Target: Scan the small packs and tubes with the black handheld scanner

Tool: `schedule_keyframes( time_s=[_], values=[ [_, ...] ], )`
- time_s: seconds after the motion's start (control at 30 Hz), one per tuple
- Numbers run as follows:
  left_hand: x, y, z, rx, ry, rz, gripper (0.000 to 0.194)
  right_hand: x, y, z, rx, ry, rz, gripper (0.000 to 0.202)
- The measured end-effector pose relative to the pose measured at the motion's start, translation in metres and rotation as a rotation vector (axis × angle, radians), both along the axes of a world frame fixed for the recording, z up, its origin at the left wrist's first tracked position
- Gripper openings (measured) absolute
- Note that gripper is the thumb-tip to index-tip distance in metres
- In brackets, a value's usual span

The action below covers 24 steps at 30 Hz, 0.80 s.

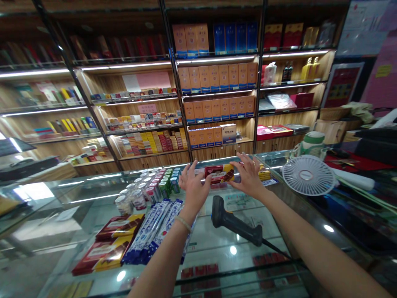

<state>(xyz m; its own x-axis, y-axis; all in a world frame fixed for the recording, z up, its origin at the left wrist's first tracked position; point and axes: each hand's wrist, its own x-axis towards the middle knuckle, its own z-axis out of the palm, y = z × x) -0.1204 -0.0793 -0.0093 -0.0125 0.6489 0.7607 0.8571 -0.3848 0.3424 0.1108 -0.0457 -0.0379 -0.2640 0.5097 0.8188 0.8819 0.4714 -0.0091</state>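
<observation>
A red-and-yellow wafer packet lies lengthwise between my two hands at the far side of the glass counter. My right hand has its thumb and index finger at the packet's right end, while its other fingers are raised. At the left end is my left hand, fingers spread and thumb close to the wrapper; whether it touches is hard to see. Nearer me, a black barcode scanner rests on the glass with its cable trailing right. Blue-and-white snack packs lie left of my left forearm, beside stacked red-and-yellow packets.
Rows of small jars and cans stand left of my left hand. A white fan and a green-and-white flask are on the right. Behind the counter, shelves hold orange boxes, bottles and many small packs.
</observation>
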Motion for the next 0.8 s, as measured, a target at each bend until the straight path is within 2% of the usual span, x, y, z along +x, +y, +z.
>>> schedule_keyframes(
  time_s=[0.17, 0.33, 0.5, 0.73, 0.8],
  values=[
    [0.0, -0.002, -0.002, -0.034, 0.064, 0.086, 0.02, 0.003, 0.0, -0.001, -0.003, -0.009, 0.009, 0.06],
    [0.0, -0.006, -0.003, -0.051, 0.136, 0.091, 0.021, 0.005, 0.001, -0.004, -0.023, -0.023, -0.005, 0.057],
    [0.001, -0.006, -0.007, -0.096, 0.12, 0.135, 0.017, 0.002, -0.001, -0.009, -0.071, -0.023, 0.0, 0.057],
    [-0.005, 0.001, -0.013, -0.152, 0.097, 0.14, 0.018, -0.003, 0.0, -0.017, -0.097, 0.012, -0.035, 0.063],
    [-0.006, 0.003, -0.015, -0.154, 0.088, 0.132, 0.019, -0.004, 0.0, -0.017, -0.101, 0.05, -0.059, 0.059]
  ],
)
